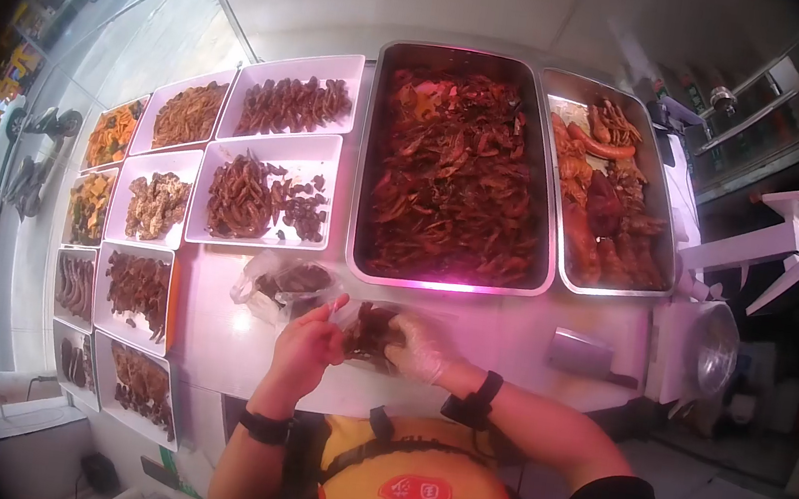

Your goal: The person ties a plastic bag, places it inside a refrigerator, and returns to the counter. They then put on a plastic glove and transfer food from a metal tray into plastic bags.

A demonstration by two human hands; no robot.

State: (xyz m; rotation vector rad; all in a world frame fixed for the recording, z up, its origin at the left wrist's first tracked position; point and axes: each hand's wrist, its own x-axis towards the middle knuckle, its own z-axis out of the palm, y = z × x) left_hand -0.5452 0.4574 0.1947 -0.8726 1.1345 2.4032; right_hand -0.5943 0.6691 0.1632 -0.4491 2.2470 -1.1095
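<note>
Meat [370,332] is located, in head view, above the near edge of the counter [509,337], on the person's side of the pan [445,285] and between both hands. Left hand [311,344]: bare, fingers curled and apparently clamped on clear film [347,315]. Right hand [420,349]: in a clear glove [430,359], fingers closed on the meat. Progress, as judged: the meat is gathered and gripped at the film; whether it sits inside or only against it cannot be told. Handling appears unfinished, as both hands are engaged. A bag [289,281] just beside the left hand contains dark pieces; its closure, and whether the film belongs to it, cannot be told. The cleaver [579,354] lies apart, untouched. Meat condition: dark brown, irregular, bunched, partly covered by the fingers; piece count not readable
</note>
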